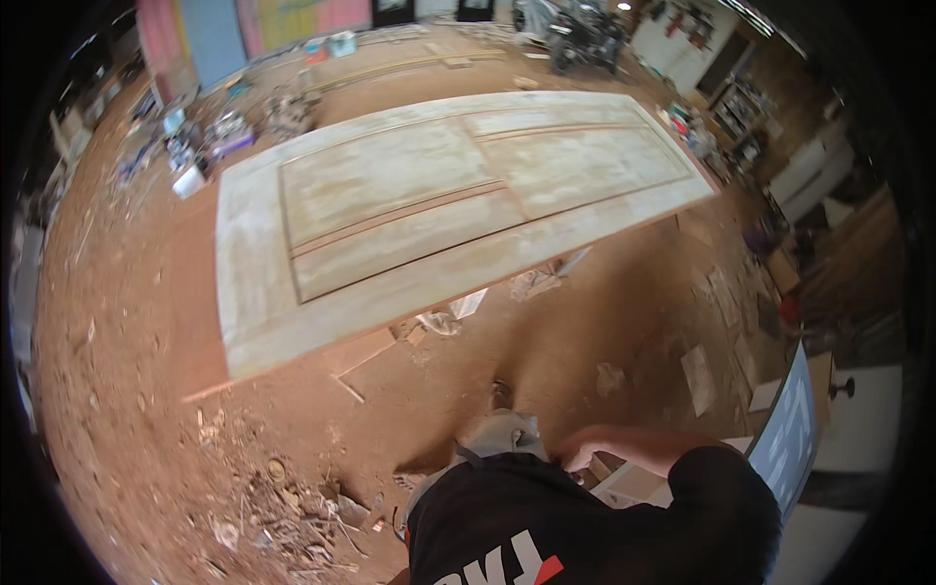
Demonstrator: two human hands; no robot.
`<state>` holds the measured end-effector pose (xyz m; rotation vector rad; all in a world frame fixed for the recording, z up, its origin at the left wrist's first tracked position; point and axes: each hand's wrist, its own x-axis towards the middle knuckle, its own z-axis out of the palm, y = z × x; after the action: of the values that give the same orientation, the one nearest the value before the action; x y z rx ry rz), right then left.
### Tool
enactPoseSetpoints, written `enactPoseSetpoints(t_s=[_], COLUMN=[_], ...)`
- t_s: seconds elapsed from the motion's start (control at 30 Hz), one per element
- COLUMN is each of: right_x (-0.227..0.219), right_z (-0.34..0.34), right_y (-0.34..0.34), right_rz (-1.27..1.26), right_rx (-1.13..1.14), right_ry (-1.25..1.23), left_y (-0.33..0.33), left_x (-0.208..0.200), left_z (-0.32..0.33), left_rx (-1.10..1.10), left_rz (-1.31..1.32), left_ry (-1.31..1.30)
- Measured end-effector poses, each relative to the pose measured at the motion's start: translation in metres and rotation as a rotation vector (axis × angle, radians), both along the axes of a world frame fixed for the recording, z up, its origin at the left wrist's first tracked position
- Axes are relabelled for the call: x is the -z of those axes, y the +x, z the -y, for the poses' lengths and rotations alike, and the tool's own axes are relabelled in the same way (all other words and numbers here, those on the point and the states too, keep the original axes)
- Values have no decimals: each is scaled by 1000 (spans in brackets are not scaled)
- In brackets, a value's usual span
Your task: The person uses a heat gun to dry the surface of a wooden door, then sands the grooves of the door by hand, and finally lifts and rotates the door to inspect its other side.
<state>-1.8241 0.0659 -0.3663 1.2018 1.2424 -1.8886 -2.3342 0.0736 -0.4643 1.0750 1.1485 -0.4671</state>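
My right hand (579,454) is beside my waist, at the end of a bent forearm. Its fingers point down and are partly hidden, so a grip cannot be made out. Close by it stands an open light-coloured box or drawer (632,485). My left hand is out of sight; only a sliver of that arm shows at the lower edge. In front of me lies a large panelled wooden door (390,185), raised off the ground and smeared with whitish filler. Neither hand touches it.
Wood scraps and shavings (283,517) litter the dirt floor at the lower left. A tilted blue-and-white sheet (785,434) stands at my right. Clutter (210,141) lies beyond the door, and a motorcycle (585,39) is parked at the back.
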Motion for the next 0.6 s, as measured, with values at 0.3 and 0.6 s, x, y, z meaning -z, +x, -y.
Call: enactPoseSetpoints(t_s=[0.3,0.6], right_x=[-103,-79], right_z=[37,52], right_y=[195,286], right_rz=[-59,-23], right_rx=[360,609], right_ry=[209,270], left_y=[182,361], left_x=[-24,-90], left_z=[-77,-227], left_rx=[56,251], left_rz=[-51,402], left_ry=[1,355])
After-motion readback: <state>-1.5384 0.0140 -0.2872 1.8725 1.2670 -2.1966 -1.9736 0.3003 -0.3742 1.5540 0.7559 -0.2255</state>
